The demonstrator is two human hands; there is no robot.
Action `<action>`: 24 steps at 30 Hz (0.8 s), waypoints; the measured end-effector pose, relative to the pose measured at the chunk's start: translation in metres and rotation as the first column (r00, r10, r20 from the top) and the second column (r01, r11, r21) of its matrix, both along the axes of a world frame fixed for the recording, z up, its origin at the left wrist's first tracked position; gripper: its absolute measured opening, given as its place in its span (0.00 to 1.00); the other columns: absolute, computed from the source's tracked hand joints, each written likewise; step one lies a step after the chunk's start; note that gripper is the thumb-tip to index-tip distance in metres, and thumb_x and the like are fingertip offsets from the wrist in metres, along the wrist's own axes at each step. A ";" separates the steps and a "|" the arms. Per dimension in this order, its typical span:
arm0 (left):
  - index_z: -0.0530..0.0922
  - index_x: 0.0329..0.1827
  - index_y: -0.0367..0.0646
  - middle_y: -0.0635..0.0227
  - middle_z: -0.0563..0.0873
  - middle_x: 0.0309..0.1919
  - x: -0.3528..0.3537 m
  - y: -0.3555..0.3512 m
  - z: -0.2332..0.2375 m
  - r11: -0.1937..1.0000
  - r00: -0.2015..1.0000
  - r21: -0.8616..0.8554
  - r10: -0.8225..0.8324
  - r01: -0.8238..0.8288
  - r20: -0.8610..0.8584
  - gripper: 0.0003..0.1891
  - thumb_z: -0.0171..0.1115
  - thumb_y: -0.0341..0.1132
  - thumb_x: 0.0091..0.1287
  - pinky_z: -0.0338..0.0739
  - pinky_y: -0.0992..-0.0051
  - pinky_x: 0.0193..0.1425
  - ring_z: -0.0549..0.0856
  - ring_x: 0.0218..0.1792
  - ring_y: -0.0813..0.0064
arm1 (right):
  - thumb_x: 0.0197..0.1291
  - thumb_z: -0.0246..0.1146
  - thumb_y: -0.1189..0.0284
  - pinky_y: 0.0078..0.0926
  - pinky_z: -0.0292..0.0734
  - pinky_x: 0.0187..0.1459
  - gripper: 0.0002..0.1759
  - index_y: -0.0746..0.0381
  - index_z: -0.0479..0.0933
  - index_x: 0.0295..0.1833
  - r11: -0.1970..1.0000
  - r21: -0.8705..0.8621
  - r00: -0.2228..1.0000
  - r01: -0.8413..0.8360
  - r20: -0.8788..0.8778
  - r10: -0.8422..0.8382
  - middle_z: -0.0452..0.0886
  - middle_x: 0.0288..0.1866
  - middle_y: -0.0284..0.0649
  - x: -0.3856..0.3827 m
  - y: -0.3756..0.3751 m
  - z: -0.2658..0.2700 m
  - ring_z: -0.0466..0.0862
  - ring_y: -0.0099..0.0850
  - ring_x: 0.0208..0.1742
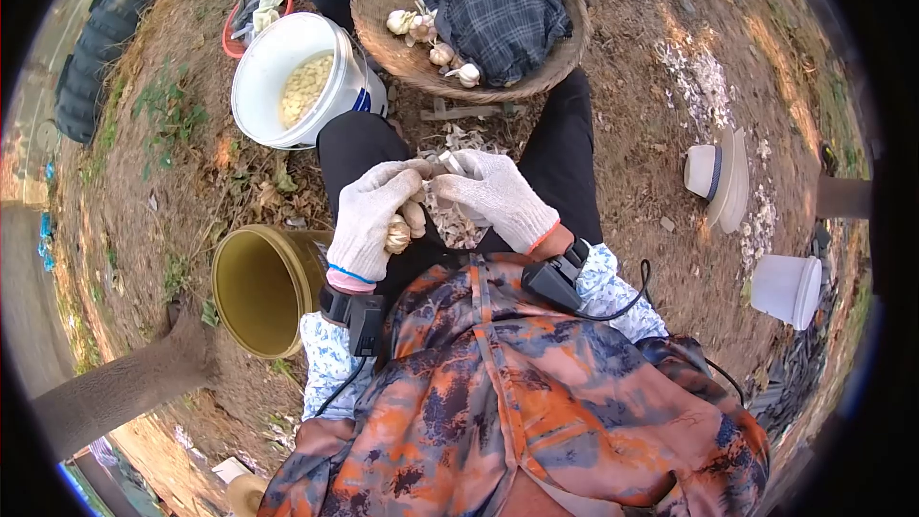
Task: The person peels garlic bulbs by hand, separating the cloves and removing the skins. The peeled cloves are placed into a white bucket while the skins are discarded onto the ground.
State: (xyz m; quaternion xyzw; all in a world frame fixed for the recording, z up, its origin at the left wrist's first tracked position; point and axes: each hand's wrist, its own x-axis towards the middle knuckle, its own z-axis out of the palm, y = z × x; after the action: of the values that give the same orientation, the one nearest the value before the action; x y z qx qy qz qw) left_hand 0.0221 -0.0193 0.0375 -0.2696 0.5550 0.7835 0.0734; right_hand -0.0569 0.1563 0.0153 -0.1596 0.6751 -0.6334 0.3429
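My left hand, in a white knit glove, is closed around a garlic bulb that shows between the palm and curled fingers. My right hand, gloved too, pinches a small whitish piece that looks like a garlic clove. The fingertips of both hands meet above my lap, partly hiding the piece. Garlic skins litter the ground between my legs. Ahead, a round woven basket carries several garlic bulbs and a dark plaid cloth.
A white bucket with peeled cloves stands at front left, by a red basin. An olive bucket lies tilted by my left knee. At right are a hat and a white tub. A trunk rises left.
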 end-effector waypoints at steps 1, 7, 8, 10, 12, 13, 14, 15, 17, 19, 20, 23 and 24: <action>0.80 0.56 0.30 0.65 0.85 0.29 -0.001 0.003 0.000 0.999 1.000 -0.053 -0.010 0.010 0.011 0.15 0.62 0.33 0.73 0.71 0.83 0.20 0.80 0.18 0.81 | 0.67 0.65 0.66 0.19 0.67 0.24 0.11 0.65 0.81 0.41 1.000 -0.013 0.996 0.022 0.086 -0.021 0.79 0.27 0.30 0.002 -0.003 0.005 0.74 0.17 0.25; 0.80 0.54 0.31 0.60 0.86 0.28 -0.001 0.012 -0.011 0.997 0.998 -0.047 0.058 -0.058 -0.014 0.13 0.61 0.32 0.74 0.74 0.81 0.22 0.80 0.19 0.79 | 0.64 0.63 0.72 0.20 0.70 0.27 0.07 0.66 0.80 0.39 0.993 -0.060 0.988 0.100 0.126 -0.092 0.80 0.27 0.32 0.007 -0.007 0.000 0.77 0.17 0.27; 0.80 0.54 0.32 0.61 0.86 0.27 0.000 0.013 -0.014 0.997 0.997 0.014 0.080 -0.080 -0.022 0.12 0.61 0.32 0.75 0.74 0.80 0.22 0.81 0.20 0.78 | 0.64 0.64 0.73 0.21 0.71 0.28 0.07 0.67 0.80 0.38 0.984 -0.113 0.984 0.140 0.123 -0.126 0.80 0.27 0.32 0.009 -0.008 -0.004 0.77 0.18 0.28; 0.80 0.54 0.32 0.62 0.85 0.27 0.000 0.013 -0.019 0.993 0.996 0.081 0.089 -0.086 -0.028 0.12 0.61 0.32 0.75 0.74 0.80 0.23 0.81 0.21 0.78 | 0.64 0.64 0.73 0.22 0.72 0.29 0.07 0.67 0.79 0.38 0.980 -0.112 0.986 0.165 0.057 -0.159 0.81 0.27 0.32 0.011 -0.010 -0.010 0.78 0.19 0.28; 0.80 0.54 0.32 0.63 0.84 0.26 0.000 0.014 -0.019 0.984 0.994 0.147 0.102 -0.096 -0.035 0.12 0.61 0.33 0.76 0.75 0.79 0.24 0.81 0.22 0.78 | 0.64 0.64 0.73 0.23 0.73 0.30 0.07 0.67 0.79 0.38 0.976 -0.114 0.982 0.184 -0.011 -0.187 0.81 0.28 0.33 0.013 -0.010 -0.010 0.78 0.20 0.29; 0.80 0.55 0.33 0.64 0.83 0.26 -0.001 0.015 -0.018 0.979 0.993 0.180 0.106 -0.096 -0.045 0.12 0.61 0.33 0.76 0.75 0.79 0.24 0.81 0.22 0.78 | 0.64 0.64 0.73 0.25 0.74 0.31 0.07 0.67 0.78 0.40 0.977 -0.102 0.982 0.189 0.039 -0.186 0.81 0.28 0.34 0.013 -0.009 -0.007 0.78 0.21 0.29; 0.80 0.55 0.33 0.64 0.83 0.26 -0.001 0.017 -0.018 0.972 0.992 0.213 0.110 -0.096 -0.055 0.12 0.61 0.33 0.76 0.75 0.79 0.25 0.81 0.23 0.77 | 0.65 0.64 0.72 0.27 0.75 0.31 0.08 0.67 0.78 0.41 0.977 -0.090 0.978 0.194 0.089 -0.186 0.81 0.29 0.34 0.014 -0.009 -0.006 0.79 0.23 0.30; 0.80 0.55 0.33 0.64 0.83 0.26 -0.001 0.018 -0.019 0.972 0.992 0.213 0.109 -0.095 -0.055 0.12 0.61 0.33 0.76 0.75 0.79 0.25 0.81 0.23 0.77 | 0.65 0.64 0.72 0.27 0.75 0.31 0.08 0.67 0.78 0.41 0.977 -0.090 0.978 0.195 0.089 -0.187 0.81 0.29 0.34 0.015 -0.009 -0.006 0.79 0.23 0.30; 0.80 0.55 0.33 0.64 0.83 0.26 0.000 0.020 -0.021 0.961 0.990 0.260 0.121 -0.098 -0.073 0.12 0.61 0.33 0.76 0.74 0.78 0.24 0.80 0.21 0.78 | 0.65 0.63 0.72 0.30 0.76 0.34 0.09 0.67 0.78 0.43 0.976 -0.018 0.930 0.218 -0.299 -0.213 0.82 0.30 0.37 0.017 -0.009 -0.011 0.79 0.25 0.31; 0.80 0.55 0.33 0.64 0.83 0.26 0.001 0.022 -0.018 0.968 0.992 0.233 0.111 -0.095 -0.053 0.13 0.61 0.34 0.76 0.73 0.78 0.23 0.79 0.21 0.78 | 0.65 0.63 0.71 0.31 0.76 0.35 0.09 0.67 0.78 0.44 0.963 0.042 0.886 0.266 -0.404 -0.227 0.81 0.30 0.38 0.020 -0.013 -0.019 0.79 0.26 0.31; 0.80 0.56 0.33 0.64 0.82 0.25 0.001 0.023 -0.017 0.974 0.994 0.205 0.102 -0.093 -0.033 0.13 0.61 0.34 0.76 0.73 0.78 0.23 0.79 0.21 0.78 | 0.66 0.63 0.71 0.32 0.76 0.36 0.09 0.67 0.78 0.45 0.944 0.095 0.832 0.317 -0.505 -0.229 0.81 0.30 0.39 0.020 -0.014 -0.023 0.79 0.26 0.31; 0.79 0.57 0.33 0.65 0.82 0.27 -0.001 0.024 -0.018 0.992 0.998 0.112 0.057 -0.057 0.001 0.14 0.59 0.34 0.76 0.72 0.78 0.22 0.78 0.21 0.79 | 0.67 0.62 0.70 0.31 0.76 0.34 0.09 0.66 0.78 0.45 0.952 0.061 0.827 0.299 -0.514 -0.227 0.81 0.29 0.36 0.019 -0.014 -0.028 0.79 0.26 0.30; 0.79 0.57 0.33 0.65 0.82 0.27 0.000 0.023 -0.018 0.992 0.998 0.111 0.060 -0.059 0.001 0.14 0.59 0.34 0.76 0.72 0.78 0.22 0.78 0.21 0.79 | 0.67 0.62 0.70 0.31 0.76 0.34 0.09 0.66 0.78 0.45 0.953 0.060 0.828 0.297 -0.514 -0.225 0.81 0.29 0.36 0.019 -0.014 -0.028 0.79 0.26 0.30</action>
State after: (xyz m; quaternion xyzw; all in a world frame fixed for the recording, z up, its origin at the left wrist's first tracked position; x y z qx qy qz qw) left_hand 0.0218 0.0041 0.0194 -0.2808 0.5025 0.8152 0.0643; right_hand -0.0382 0.1424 -0.0126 -0.2007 0.7982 -0.5629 0.0760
